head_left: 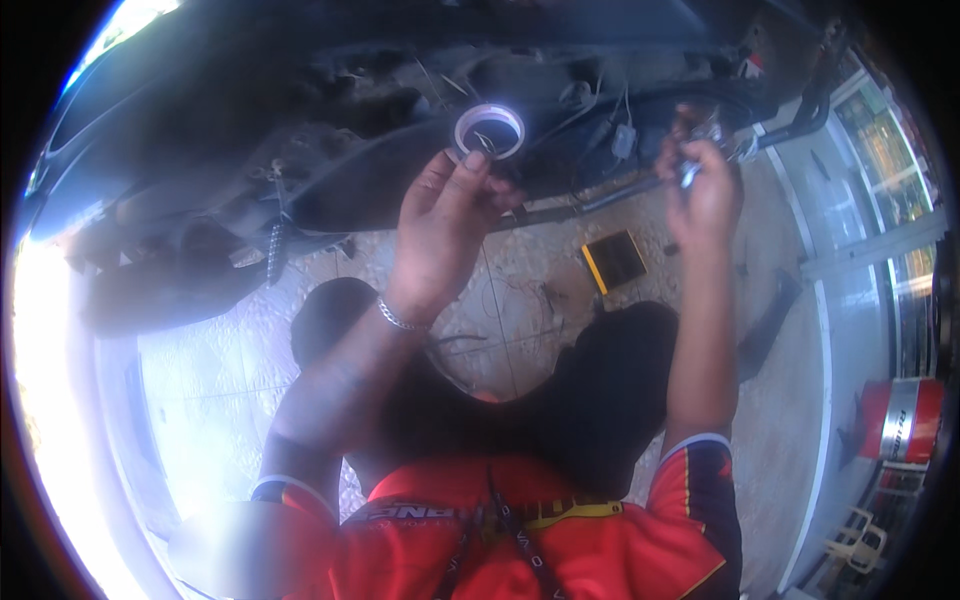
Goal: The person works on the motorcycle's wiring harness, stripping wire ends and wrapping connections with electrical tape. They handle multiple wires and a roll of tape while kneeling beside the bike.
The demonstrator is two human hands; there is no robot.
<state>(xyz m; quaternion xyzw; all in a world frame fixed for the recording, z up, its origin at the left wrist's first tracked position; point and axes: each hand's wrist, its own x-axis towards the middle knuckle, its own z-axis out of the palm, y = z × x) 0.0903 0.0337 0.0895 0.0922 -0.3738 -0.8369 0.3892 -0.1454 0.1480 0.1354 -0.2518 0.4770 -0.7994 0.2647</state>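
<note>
My left hand (445, 220) pinches a pale ring, which looks like a roll of tape (491, 108), between thumb and fingers. Through its opening thin strands show, and behind it lies the dark underside of a motorcycle (350, 195). Further right, my right hand (708, 190) is closed around something small and shiny, like metal; glare and blur hide its kind. That hand is beside a dark tube of the motorcycle frame (620, 192). Between the two hands, loose wires with a pale connector (624, 141) hang from the motorcycle.
A black box with a yellow edge (615, 262) lies on the tiled floor (510, 340) between my knees and the motorcycle. A coil spring (274, 252) hangs at the left. At the far right are a red container (903, 420) and a pale plastic chair (856, 540).
</note>
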